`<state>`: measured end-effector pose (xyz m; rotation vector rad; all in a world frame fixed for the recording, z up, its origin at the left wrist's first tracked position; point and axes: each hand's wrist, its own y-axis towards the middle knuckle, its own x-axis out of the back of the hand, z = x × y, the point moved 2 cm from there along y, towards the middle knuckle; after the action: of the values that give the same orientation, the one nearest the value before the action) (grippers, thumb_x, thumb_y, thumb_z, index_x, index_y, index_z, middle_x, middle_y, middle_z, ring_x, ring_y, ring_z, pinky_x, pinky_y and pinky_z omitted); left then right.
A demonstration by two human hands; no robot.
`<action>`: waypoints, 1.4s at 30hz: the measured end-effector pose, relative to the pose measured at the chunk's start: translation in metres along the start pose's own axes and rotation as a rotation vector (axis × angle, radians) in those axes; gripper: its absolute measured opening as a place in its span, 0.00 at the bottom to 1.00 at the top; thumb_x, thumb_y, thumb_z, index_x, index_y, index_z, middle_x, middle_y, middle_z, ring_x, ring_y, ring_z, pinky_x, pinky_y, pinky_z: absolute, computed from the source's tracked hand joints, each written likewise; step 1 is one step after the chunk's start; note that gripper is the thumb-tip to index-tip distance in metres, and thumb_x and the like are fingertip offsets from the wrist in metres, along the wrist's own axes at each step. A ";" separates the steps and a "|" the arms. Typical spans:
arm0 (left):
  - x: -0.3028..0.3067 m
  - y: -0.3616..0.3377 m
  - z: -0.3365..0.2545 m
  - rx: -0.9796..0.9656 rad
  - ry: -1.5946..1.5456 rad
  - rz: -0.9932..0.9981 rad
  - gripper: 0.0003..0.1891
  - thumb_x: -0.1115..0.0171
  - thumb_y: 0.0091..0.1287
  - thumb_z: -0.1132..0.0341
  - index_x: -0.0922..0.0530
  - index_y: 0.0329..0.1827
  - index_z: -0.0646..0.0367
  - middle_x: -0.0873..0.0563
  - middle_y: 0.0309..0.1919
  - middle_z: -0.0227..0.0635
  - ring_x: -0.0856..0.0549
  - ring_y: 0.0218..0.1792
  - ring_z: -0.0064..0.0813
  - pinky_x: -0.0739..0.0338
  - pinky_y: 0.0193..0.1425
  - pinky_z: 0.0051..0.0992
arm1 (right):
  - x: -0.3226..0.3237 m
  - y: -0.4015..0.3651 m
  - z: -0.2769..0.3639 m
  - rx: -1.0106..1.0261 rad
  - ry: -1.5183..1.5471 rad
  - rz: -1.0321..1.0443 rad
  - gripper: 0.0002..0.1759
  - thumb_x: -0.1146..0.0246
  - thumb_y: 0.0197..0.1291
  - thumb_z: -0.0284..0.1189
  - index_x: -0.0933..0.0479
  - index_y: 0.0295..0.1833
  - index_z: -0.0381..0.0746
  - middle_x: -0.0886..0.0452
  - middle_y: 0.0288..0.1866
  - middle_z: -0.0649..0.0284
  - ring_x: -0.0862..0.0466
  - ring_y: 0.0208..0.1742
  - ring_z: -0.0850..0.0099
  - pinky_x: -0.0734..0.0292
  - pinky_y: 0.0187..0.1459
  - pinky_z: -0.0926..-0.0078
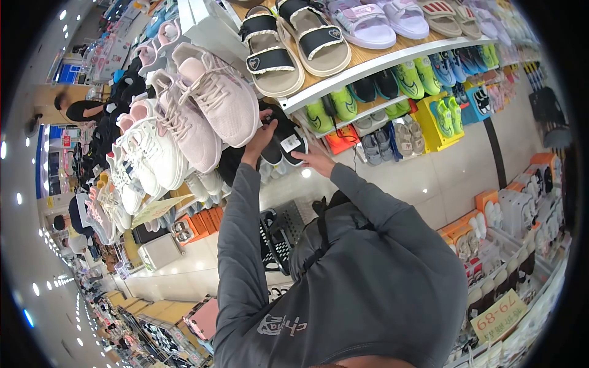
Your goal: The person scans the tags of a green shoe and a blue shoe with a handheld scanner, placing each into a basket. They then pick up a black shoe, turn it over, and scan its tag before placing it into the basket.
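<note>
A pair of dark shoes point(283, 130) with pale sole edges is between my hands, just below the display shelf's corner. A white label point(290, 143) with small print is on one of them. My left hand point(264, 139) grips the shoes from the left side, fingers curled round them. From the right, my right hand point(316, 159) pinches the near end, its thumb beside the label. Close to my left hand stand pale pink sneakers point(230, 101). Black-strapped sandals point(315, 49) rest on the shelf above. The shoes' undersides are hidden.
Lilac slides point(362, 27) share the wooden shelf point(362, 59). Lime-green shoes point(407, 80) line the tier below. White sneakers point(159, 159) stand at left. A black plastic basket point(274, 239) is below my arms. Shoe racks point(491, 270) run along the right; another person point(83, 110) is far left.
</note>
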<state>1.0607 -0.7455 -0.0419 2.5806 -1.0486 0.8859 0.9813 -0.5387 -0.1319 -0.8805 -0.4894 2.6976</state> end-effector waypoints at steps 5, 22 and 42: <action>0.008 -0.037 -0.041 0.048 -0.167 0.005 0.20 0.28 0.69 0.65 0.18 0.63 0.57 0.14 0.47 0.32 0.19 0.34 0.19 0.21 0.45 0.24 | 0.000 -0.034 0.014 0.081 -0.097 -0.061 0.30 0.26 0.67 0.47 0.23 0.68 0.46 0.15 0.56 0.72 0.18 0.50 0.81 0.26 0.46 0.79; -0.005 -0.166 -0.042 0.012 -0.570 -0.332 0.49 0.23 0.67 0.69 0.48 0.84 0.62 0.28 0.73 0.48 0.24 0.70 0.39 0.26 0.72 0.38 | -0.037 -0.124 0.036 0.008 -0.101 0.072 0.35 0.26 0.69 0.32 0.31 0.76 0.36 0.17 0.66 0.65 0.19 0.64 0.77 0.25 0.67 0.74; -0.003 -0.256 -0.060 0.208 -0.972 -0.310 0.60 0.20 0.55 0.78 0.54 0.86 0.60 0.31 0.75 0.49 0.29 0.76 0.38 0.34 0.81 0.39 | -0.036 -0.135 0.038 -0.099 -0.039 0.410 0.37 0.36 0.77 0.41 0.37 0.82 0.35 0.25 0.73 0.60 0.26 0.75 0.70 0.33 0.76 0.67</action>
<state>1.2090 -0.5346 0.0101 3.2719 -0.6780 -0.4310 1.0054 -0.4371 -0.0309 -1.0562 -0.5004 3.0868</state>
